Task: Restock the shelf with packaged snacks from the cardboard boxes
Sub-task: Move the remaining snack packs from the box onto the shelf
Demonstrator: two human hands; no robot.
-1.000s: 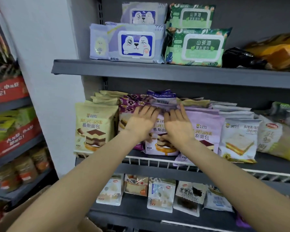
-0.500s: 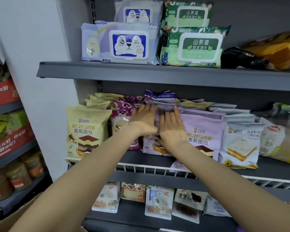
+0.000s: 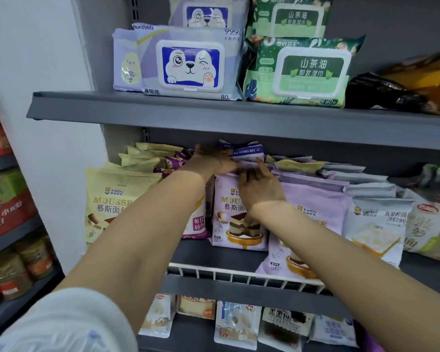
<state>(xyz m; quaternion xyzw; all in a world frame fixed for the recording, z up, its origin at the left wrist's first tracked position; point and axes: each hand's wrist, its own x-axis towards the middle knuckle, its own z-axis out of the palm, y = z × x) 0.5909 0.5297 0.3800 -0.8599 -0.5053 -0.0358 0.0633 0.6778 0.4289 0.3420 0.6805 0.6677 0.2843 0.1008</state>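
On the middle shelf stand rows of snack packs. My left hand reaches over the top edges of the purple mousse-bread packs, beside a blue-and-white pack behind them; its fingertips are blurred. My right hand lies flat, fingers straight, against the front purple mousse pack. A second row of purple packs leans just to the right. Yellow mousse packs stand at the left. No cardboard box is in view.
The upper shelf carries wet-wipe packs and green wipe packs. A white wire rail runs along the middle shelf's front. White sandwich-bread packs stand at the right. More small packs hang below. Another shelf unit is at the left.
Both hands have slid up from the pack faces to the top edges of the purple packs. The view has moved closer to the shelf.
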